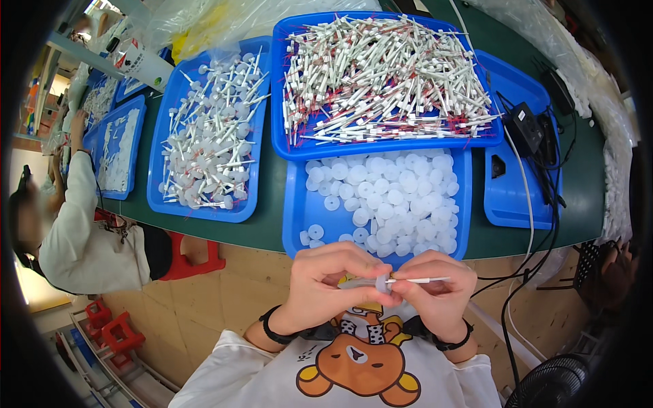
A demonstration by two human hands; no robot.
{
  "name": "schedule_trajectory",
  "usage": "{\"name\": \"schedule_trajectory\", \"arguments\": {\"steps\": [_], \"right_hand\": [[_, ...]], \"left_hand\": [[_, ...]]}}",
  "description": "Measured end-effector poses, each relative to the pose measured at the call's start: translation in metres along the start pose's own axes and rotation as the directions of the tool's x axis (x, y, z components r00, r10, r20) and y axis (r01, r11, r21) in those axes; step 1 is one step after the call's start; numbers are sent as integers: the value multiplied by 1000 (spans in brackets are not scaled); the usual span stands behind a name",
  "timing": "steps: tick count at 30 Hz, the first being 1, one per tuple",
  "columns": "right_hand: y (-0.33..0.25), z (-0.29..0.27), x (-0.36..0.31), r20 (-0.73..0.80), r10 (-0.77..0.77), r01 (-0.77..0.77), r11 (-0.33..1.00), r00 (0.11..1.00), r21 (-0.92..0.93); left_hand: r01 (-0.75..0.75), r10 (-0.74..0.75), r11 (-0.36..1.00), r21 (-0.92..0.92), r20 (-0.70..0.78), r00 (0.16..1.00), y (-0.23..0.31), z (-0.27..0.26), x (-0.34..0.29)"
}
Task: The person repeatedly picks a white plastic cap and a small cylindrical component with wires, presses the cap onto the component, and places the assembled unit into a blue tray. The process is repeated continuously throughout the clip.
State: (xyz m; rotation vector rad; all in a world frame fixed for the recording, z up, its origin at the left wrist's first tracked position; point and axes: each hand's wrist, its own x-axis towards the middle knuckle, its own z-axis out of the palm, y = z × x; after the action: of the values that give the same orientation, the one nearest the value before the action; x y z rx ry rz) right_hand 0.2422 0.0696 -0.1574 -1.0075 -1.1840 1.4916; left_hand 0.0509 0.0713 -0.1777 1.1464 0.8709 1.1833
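Note:
In front of my chest, my left hand (333,279) pinches a translucent round plastic piece (383,283) between thumb and fingers. My right hand (439,289) grips a thin white stick (427,279), one end of which meets the round piece. How deep the stick sits in it is hidden by my fingertips. Just beyond my hands lies a blue tray (290,204) of similar translucent round pieces (401,197). Overlapping its far side is a second blue tray (278,81), heaped with white sticks (381,75) that have thin red wires.
Left of these, a blue tray (155,194) holds sticks joined with round pieces. On the right, another blue tray (517,204) carries black cables and a black adapter (522,129). A co-worker (75,224) sits at far left. A black fan (551,381) stands at lower right.

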Motion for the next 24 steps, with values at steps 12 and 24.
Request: {"name": "schedule_trajectory", "arguments": {"steps": [12,24], "right_hand": [[-5,-5,8,-82,62,-70,993,995,-99],[-14,-15,13,-216,-11,-68,932,976,-355]], "left_hand": [[-88,286,925,371,-524,802,28,-88,0],[-179,82,433,884,159,984,16,-61,19]]}}
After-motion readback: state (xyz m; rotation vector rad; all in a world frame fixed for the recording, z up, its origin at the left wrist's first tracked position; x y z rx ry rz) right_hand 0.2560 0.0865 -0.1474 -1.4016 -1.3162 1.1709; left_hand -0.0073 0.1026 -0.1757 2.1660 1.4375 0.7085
